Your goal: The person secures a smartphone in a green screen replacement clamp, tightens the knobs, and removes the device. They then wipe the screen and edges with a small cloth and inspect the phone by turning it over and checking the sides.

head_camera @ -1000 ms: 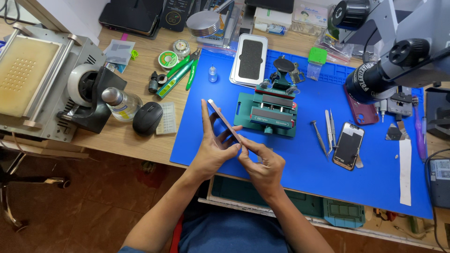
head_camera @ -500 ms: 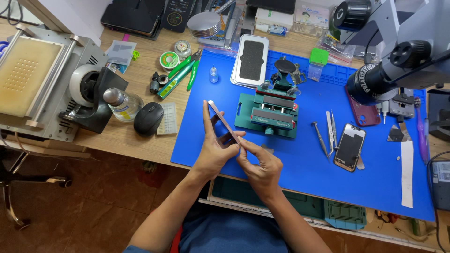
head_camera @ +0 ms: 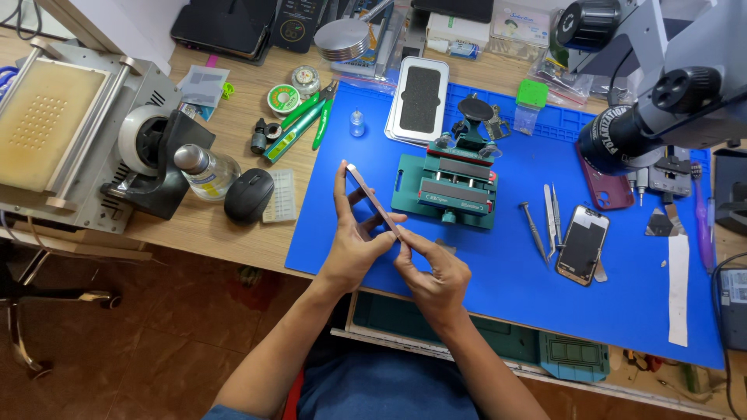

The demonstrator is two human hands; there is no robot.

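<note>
My left hand [head_camera: 354, 243] holds a slim phone [head_camera: 372, 199] edge-on above the near left part of the blue work mat [head_camera: 498, 288]. Its fingers wrap the phone's back and the thumb rests near its lower end. My right hand [head_camera: 433, 271] pinches the phone's lower corner with thumb and forefinger. Just behind the phone stands a green clamp fixture [head_camera: 451, 185] on the mat.
A second phone [head_camera: 582, 243], tweezers and a screwdriver [head_camera: 545, 218] lie on the mat to the right. A microscope [head_camera: 661, 101] overhangs the far right. A black mouse [head_camera: 249, 194], a bottle [head_camera: 204, 169] and a roller machine [head_camera: 62, 132] stand at the left.
Both hands and the phone stay in nearly the same spot; the phone has tilted slightly and my right fingers have shifted along its lower end.
</note>
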